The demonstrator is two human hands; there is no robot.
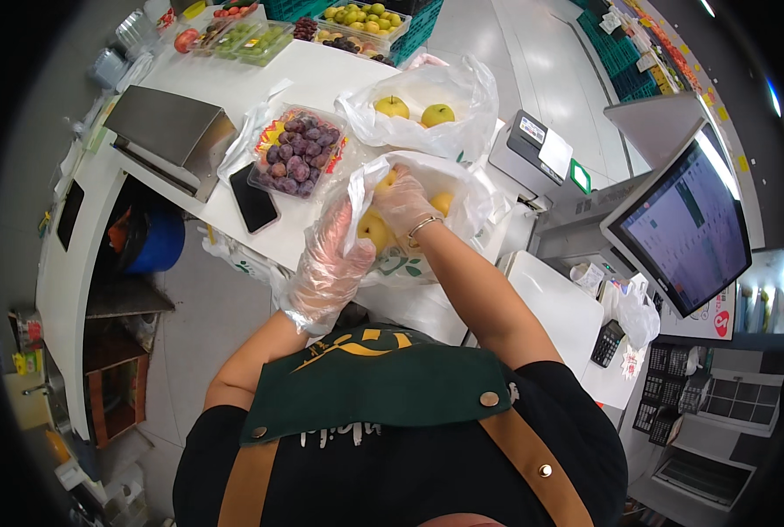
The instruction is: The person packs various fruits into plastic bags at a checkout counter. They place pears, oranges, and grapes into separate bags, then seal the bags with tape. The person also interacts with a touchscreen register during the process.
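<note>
My left hand (pixel 333 263), in a clear plastic glove, holds the near left edge of a white plastic bag (pixel 408 267) that bears green leaf print. Inside that bag, my right hand (pixel 405 201), also gloved and with a bangle at the wrist, has its fingers around a yellow pear (pixel 387 181). More yellow fruit (pixel 372 232) lies in the bag beside both hands. Behind stands a second white plastic bag (pixel 359 125), with yellow-green pears (pixel 438 114) showing through its mouth. A clear tray of plums (pixel 296 158) sits to the left of the bags.
A smartphone (pixel 254 197) lies at the front edge of the white counter (pixel 217 227). A metal-covered machine (pixel 175 128) is at the left. Fruit trays (pixel 267 45) stand at the far side. On the right are a small printer (pixel 530 148), a monitor (pixel 685 217) and a calculator (pixel 606 344).
</note>
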